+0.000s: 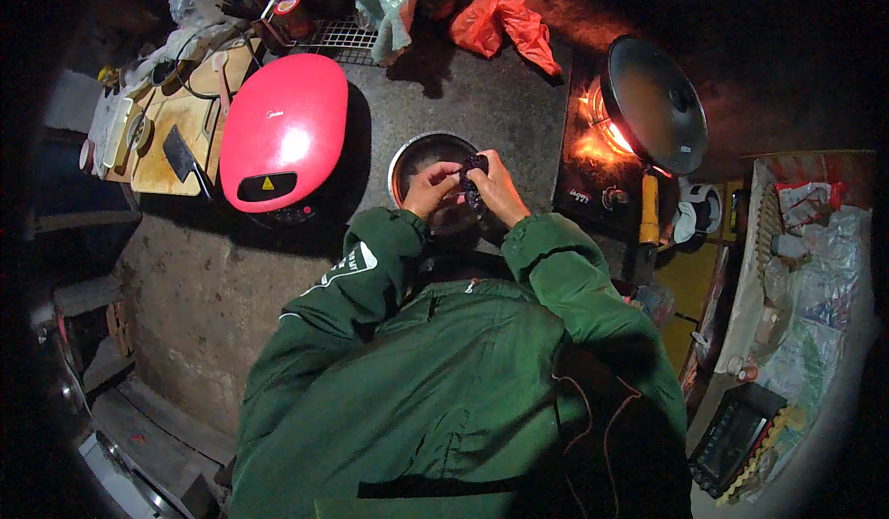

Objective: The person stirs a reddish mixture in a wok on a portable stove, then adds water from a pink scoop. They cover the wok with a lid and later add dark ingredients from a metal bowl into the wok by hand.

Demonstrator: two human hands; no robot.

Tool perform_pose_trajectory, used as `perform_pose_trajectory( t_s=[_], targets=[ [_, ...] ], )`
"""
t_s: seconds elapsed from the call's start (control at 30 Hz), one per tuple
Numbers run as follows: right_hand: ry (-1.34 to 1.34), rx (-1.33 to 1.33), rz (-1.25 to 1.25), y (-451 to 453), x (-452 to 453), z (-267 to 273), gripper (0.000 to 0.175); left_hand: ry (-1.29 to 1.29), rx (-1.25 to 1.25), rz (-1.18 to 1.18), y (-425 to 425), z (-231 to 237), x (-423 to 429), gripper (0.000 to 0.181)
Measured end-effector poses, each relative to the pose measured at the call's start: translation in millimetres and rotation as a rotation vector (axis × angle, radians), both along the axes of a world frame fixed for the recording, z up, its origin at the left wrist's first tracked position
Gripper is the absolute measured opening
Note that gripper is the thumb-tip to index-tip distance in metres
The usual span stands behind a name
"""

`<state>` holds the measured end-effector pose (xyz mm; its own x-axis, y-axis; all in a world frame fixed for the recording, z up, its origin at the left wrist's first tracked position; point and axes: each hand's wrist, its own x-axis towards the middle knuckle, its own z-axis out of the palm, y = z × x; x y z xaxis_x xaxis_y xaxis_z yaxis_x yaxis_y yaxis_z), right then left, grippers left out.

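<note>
A round metal basin sits on the dark counter in front of me. Above it, my right hand grips a dark, crinkled clump, possibly dried seaweed. Thumb and fingers of my left hand pinch the clump's left edge. My fingers cover part of the clump, and both hands hide the near part of the basin.
To the left is a pink Midea electric griddle, with a cleaver on a cutting board beyond it. On the right, a black wok tilts beside a lit gas burner. A red plastic bag lies behind.
</note>
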<state>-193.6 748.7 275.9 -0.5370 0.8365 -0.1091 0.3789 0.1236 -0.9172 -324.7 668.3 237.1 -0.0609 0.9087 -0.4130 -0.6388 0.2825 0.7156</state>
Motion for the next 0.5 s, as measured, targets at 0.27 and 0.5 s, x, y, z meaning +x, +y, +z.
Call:
perform_pose_trajectory(
  t_s=[0.27,0.5],
  targets=[
    [0.557,-1.072,-0.098,-6.8,7.2,-7.7,0.038,1.169,0.404,-0.049,-6.2,22.3,9.6,0.032],
    [0.591,-1.168,-0.301,-10.6,4.0,-22.8,0.035,1.788,0.49,-0.478,-32.1,55.1,34.3,0.046]
  ],
)
